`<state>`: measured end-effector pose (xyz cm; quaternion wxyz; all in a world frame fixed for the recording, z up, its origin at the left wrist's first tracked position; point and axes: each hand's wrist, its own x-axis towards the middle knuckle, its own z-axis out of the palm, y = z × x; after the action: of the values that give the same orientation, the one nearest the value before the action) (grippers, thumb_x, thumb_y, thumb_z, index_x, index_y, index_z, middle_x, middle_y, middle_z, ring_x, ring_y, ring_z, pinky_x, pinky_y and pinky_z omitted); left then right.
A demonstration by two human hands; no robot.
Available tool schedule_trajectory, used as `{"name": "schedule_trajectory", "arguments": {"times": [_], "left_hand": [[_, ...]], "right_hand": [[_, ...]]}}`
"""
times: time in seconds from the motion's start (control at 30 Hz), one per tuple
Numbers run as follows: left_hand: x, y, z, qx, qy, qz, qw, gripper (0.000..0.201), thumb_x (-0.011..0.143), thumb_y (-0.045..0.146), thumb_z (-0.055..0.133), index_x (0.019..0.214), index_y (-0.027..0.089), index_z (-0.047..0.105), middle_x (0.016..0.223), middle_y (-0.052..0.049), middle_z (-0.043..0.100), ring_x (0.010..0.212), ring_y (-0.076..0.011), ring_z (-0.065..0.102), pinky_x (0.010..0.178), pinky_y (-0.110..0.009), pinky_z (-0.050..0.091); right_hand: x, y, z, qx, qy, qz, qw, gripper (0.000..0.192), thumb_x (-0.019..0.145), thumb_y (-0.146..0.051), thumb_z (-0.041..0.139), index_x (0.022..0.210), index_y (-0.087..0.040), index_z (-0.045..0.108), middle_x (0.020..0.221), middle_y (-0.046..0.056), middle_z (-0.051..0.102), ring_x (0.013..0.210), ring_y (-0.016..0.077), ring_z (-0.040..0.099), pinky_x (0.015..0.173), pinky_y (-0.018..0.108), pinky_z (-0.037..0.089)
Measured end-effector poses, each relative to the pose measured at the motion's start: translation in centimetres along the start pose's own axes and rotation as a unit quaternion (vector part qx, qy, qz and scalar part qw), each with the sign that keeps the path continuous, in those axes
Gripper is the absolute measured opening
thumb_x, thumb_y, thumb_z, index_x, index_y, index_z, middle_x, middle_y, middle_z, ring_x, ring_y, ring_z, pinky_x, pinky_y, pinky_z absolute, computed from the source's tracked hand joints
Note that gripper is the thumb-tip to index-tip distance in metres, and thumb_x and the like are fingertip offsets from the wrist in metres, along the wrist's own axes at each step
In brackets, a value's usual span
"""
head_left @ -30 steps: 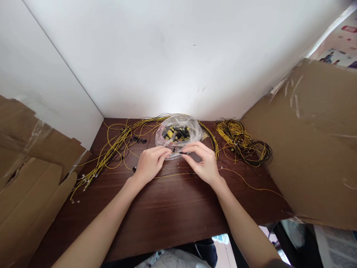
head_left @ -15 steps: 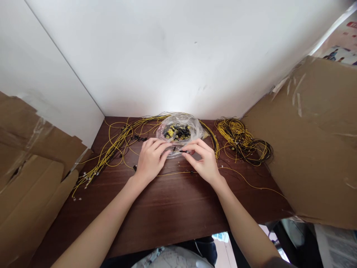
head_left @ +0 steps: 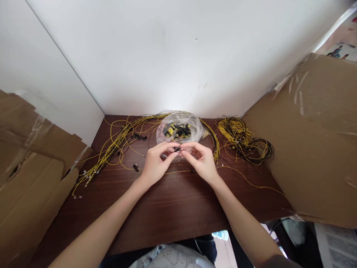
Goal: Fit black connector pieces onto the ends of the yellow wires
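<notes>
My left hand (head_left: 156, 163) and my right hand (head_left: 201, 160) meet over the dark wooden table (head_left: 167, 208), fingertips pinched together on a small black part (head_left: 177, 149) at the end of a thin wire. Just behind the fingers lies a clear plastic bag (head_left: 180, 130) filled with small black and yellow pieces. A single yellow wire (head_left: 245, 180) runs from under my right hand off to the right across the table.
A loose spread of yellow wires (head_left: 117, 145) lies at the left, with a few small black rings (head_left: 138, 137) beside it. A coiled yellow and black wire bundle (head_left: 245, 139) sits at the back right. Cardboard sheets stand at the left (head_left: 30, 167) and right (head_left: 315, 141).
My two hands have drawn closer together, so the fingertips now touch around the black part. The left hand has turned palm inward and lifted slightly.
</notes>
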<state>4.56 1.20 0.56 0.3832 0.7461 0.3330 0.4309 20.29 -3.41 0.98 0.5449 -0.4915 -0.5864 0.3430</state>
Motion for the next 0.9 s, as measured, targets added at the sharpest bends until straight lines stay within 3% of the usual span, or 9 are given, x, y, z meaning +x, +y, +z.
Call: {"name": "schedule_trajectory", "arguments": {"times": [0.2, 0.37, 0.53, 0.67, 0.9], "left_hand": [[0.13, 0.40, 0.30, -0.183, -0.037, -0.131, 0.974, 0.024, 0.076, 0.027, 0.064, 0.095, 0.014, 0.066, 0.078, -0.004, 0.068, 0.067, -0.0136, 0.062, 0.063, -0.026, 0.052], [0.26, 0.67, 0.08, -0.225, -0.036, -0.186, 0.956, 0.022, 0.075, 0.030, 0.065, 0.089, 0.013, 0.068, 0.074, -0.004, 0.067, 0.064, -0.0114, 0.059, 0.065, -0.025, 0.050], [0.39, 0.61, -0.09, -0.237, -0.036, -0.206, 0.949, 0.022, 0.070, 0.029, 0.069, 0.086, 0.015, 0.070, 0.082, -0.004, 0.068, 0.066, -0.0110, 0.058, 0.064, -0.024, 0.048], [0.42, 0.67, -0.10, -0.221, -0.028, -0.214, 0.951, 0.023, 0.068, 0.030, 0.070, 0.084, 0.014, 0.070, 0.072, -0.002, 0.066, 0.062, -0.0104, 0.054, 0.060, -0.024, 0.044], [0.35, 0.61, 0.13, -0.260, -0.032, -0.237, 0.935, 0.025, 0.067, 0.031, 0.072, 0.085, 0.012, 0.070, 0.061, 0.000, 0.059, 0.057, -0.0083, 0.050, 0.059, -0.022, 0.043]], "right_hand": [[0.11, -0.12, -0.27, -0.027, 0.013, 0.001, 1.000, 0.013, 0.080, -0.027, 0.061, 0.090, -0.019, 0.067, 0.085, 0.005, 0.069, 0.068, 0.0158, 0.065, 0.067, 0.031, 0.055], [0.11, -0.34, -0.29, -0.043, 0.018, -0.006, 0.999, 0.011, 0.079, -0.025, 0.062, 0.088, -0.020, 0.068, 0.083, 0.004, 0.069, 0.068, 0.0162, 0.065, 0.067, 0.031, 0.054], [0.22, -0.24, -0.31, -0.015, 0.019, 0.033, 0.999, 0.012, 0.076, -0.027, 0.066, 0.086, -0.019, 0.068, 0.079, 0.003, 0.069, 0.067, 0.0159, 0.064, 0.067, 0.031, 0.054], [0.37, -0.17, -0.35, 0.021, 0.004, 0.056, 0.998, 0.013, 0.075, -0.029, 0.066, 0.084, -0.019, 0.068, 0.074, 0.002, 0.068, 0.065, 0.0153, 0.063, 0.065, 0.030, 0.053], [0.26, -0.09, -0.44, -0.005, 0.011, 0.039, 0.999, 0.011, 0.077, -0.027, 0.064, 0.082, -0.018, 0.066, 0.072, 0.002, 0.066, 0.064, 0.0137, 0.060, 0.064, 0.028, 0.050]]}}
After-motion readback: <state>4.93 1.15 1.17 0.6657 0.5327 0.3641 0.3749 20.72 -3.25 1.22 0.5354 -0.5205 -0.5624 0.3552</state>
